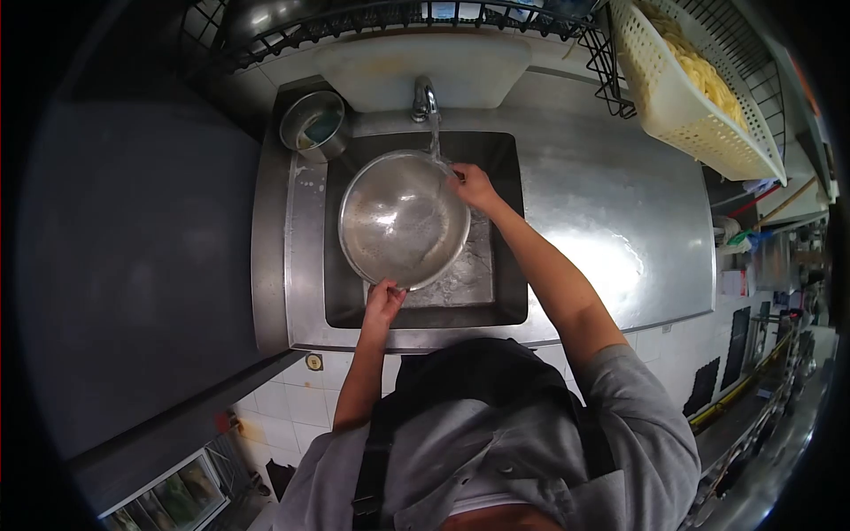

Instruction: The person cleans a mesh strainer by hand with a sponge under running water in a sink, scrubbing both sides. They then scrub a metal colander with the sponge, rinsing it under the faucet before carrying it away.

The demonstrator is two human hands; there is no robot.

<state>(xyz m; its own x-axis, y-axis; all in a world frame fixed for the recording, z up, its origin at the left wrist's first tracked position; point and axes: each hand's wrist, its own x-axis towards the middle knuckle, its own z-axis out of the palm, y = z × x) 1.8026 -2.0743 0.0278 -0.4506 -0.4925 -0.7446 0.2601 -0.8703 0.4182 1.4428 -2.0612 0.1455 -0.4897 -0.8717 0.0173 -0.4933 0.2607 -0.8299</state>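
Note:
A wide, shiny metal mixing bowl is held over the sink, its inside facing up toward me. My left hand grips the rim at the near edge, thumb over the lip. At the far right of the rim, my right hand is closed on the bowl too. Water runs from the chrome faucet down at the bowl's far edge, close to my right hand. Wet streaks show on the sink floor beneath. The undersides of both hands' fingers are partly hidden by the bowl.
A small metal pot with something greenish inside stands at the sink's back left corner. The steel counter extends right. A white perforated basket of noodle-like strands sits upper right, beside a black wire rack. A dark panel borders the left.

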